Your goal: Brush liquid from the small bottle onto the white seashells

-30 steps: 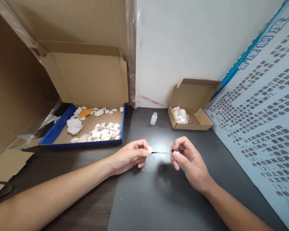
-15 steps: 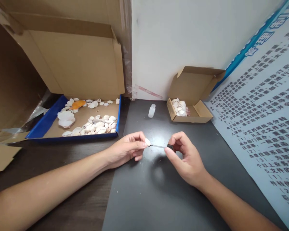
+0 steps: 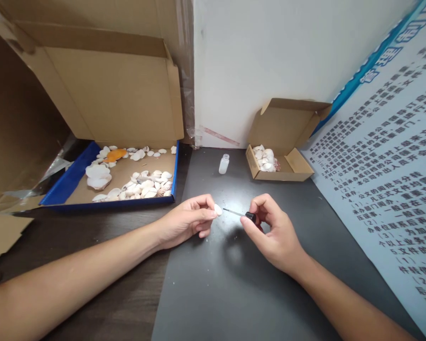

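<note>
Between thumb and fingers, my left hand [image 3: 193, 215] pinches a small white seashell [image 3: 217, 210] above the dark mat. My right hand [image 3: 270, 232] grips the black cap of a thin applicator brush [image 3: 250, 217]. Its slim stem points left toward the shell, with a small gap between tip and shell. Beyond both hands stands an uncapped small clear bottle [image 3: 223, 165] with whitish contents, upright on the mat.
At the left, an open blue-edged cardboard box [image 3: 128, 204] holds many white shells and an orange one. A smaller open carton [image 3: 287, 176] with shells sits at the back right. A printed poster [image 3: 386, 156] slants along the right side; a white wall panel [image 3: 255, 57] stands behind.
The brush tip has come away from the shell's lower edge and now sits slightly higher and to the right. My left hand has barely moved.
</note>
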Available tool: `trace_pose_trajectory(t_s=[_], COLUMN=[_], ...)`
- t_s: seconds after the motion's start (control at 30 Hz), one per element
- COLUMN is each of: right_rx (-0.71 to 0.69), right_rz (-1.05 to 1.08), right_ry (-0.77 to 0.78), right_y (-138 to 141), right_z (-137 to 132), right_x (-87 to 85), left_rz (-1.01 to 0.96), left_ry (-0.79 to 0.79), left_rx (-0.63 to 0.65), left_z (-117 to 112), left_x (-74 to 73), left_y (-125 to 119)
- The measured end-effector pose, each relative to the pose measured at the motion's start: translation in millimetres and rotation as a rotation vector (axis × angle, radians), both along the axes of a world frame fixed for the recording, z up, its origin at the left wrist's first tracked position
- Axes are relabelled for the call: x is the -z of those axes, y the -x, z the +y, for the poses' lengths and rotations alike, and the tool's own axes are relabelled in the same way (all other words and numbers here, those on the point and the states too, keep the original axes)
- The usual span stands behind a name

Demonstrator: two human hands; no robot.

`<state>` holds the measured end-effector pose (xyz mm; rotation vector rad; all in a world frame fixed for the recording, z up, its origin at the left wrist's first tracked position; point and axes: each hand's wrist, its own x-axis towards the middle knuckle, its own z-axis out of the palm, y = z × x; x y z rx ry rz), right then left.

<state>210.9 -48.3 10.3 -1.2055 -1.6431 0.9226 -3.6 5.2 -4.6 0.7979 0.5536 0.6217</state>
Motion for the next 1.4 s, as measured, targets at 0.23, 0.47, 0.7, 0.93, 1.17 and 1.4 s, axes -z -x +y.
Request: trace_pose_trajectory(t_s=[0.23, 0.47, 0.7, 0.93, 1.17, 1.4], right_rx=[-0.02, -0.057, -0.02, 0.011, -0.044, -0.019], right_rz=[-0.002, 0.021, -0.005, -0.078, 0.022, 0.02], right_ry=[0.017, -0.012, -0.001, 0.019, -0.023, -0.004], right_y=[-0.4, 0.1, -1.1, 0.0, 0.1, 1.4], right_z=[2.4, -0.6, 0.1, 1.0, -0.3, 1.8], right_x=[3.2, 1.6, 6.6, 7.2, 3.1, 1.8], left_rz=[-0.011, -0.011, -0.004, -0.005, -0.001, 0.002], left_ry=[-0.012, -0.014, -0.005, -0.011, -0.015, -0.024], left_rx=[0.009, -0.001, -0.003, -0.002, 0.006, 0.011], left_z=[0.3, 0.1, -0.2, -0.3, -0.2, -0.6], left_x=[1.6, 0.9, -1.2, -0.4, 0.2, 0.8], left_y=[0.2, 0.1, -0.1, -0.8, 0.1, 0.6])
